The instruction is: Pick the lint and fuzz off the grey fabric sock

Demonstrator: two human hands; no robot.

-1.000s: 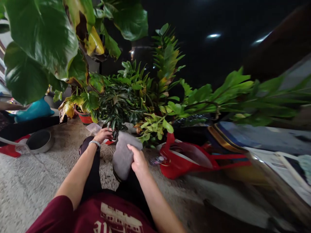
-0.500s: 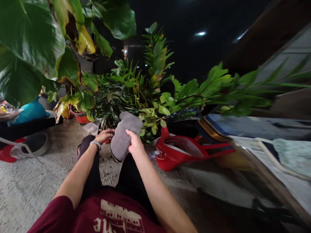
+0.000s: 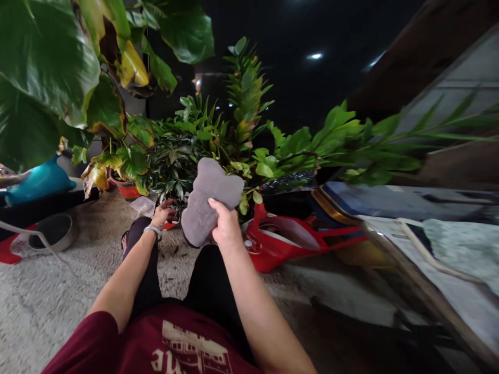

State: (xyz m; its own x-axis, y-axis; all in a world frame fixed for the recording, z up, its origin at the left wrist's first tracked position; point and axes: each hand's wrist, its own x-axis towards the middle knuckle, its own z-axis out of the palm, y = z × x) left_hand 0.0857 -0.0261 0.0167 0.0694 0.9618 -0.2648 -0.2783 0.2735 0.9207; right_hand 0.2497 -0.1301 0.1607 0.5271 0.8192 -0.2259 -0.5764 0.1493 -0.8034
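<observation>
My right hand (image 3: 226,224) grips a grey plush pad (image 3: 206,197) with a rounded, lobed outline. The thumb presses on its near face, and the fingers behind it are hidden. Close to the pad's left side, my left hand (image 3: 162,215) has its fingers apart, with nothing visible in them. It is beside the lower leaves of a dark-leaved plant (image 3: 171,161), above my left knee. A pale printed card (image 3: 143,206) lies just beyond that hand.
Several leafy plants stand ahead, one in a red pot (image 3: 129,189). An open red bag (image 3: 280,241) is to my right, near stacked boards or covers (image 3: 358,200). At left are a round grey basin (image 3: 58,236) and a blue bag-like thing (image 3: 42,182).
My right hand has raised the grey plush pad slightly and moved it right, turning it so more of its lobed outline shows. The left hand has drawn back from the pad, fingers spreading.
</observation>
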